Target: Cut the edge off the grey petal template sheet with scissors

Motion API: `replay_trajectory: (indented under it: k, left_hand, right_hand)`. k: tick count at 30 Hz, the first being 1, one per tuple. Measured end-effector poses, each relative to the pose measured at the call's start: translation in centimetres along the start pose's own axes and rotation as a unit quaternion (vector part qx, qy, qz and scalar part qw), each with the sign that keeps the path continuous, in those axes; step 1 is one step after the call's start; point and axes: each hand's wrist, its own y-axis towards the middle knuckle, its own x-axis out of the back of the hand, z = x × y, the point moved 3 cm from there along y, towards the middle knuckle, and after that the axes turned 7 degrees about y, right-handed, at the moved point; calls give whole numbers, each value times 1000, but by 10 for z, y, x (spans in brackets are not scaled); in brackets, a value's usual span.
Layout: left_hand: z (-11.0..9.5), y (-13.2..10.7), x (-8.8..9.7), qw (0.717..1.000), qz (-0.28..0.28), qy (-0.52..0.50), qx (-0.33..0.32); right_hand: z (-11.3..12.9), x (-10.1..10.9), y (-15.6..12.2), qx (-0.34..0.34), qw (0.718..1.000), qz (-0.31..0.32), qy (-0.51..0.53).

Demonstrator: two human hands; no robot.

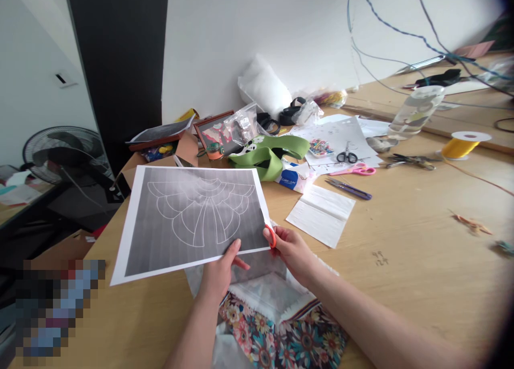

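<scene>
My left hand (pixel 219 272) pinches the lower edge of a printed sheet (pixel 188 219), grey with a white fan-shaped line drawing, and holds it up above the wooden table (pixel 401 251). At the sheet's lower right corner my right hand (pixel 291 248) grips orange-handled scissors (pixel 271 235); their blades lie at the sheet's right edge, mostly hidden. Below both hands lies floral fabric (pixel 281 337) with a white translucent piece on top.
A folded white paper (pixel 321 213) lies right of my hands. Further back are a green strap (pixel 267 155), purple snips (pixel 349 188), pink scissors (pixel 355 170), small black scissors (pixel 347 156), a water bottle (pixel 417 112), a yellow thread spool (pixel 461 144) and hanging cables. A fan (pixel 64 155) stands left.
</scene>
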Motion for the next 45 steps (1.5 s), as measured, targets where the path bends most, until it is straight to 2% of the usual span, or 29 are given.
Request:
replay_trajectory:
  k: [21,45]
  left_hand:
    - [4,1,2,1000,9,7,-4]
    - [2,-1,0,1000,18,21,2]
  right_hand:
    - [-1,1,0,7,1000,-13,-22]
    - [3,-1,-1,-3,1000,-20,2]
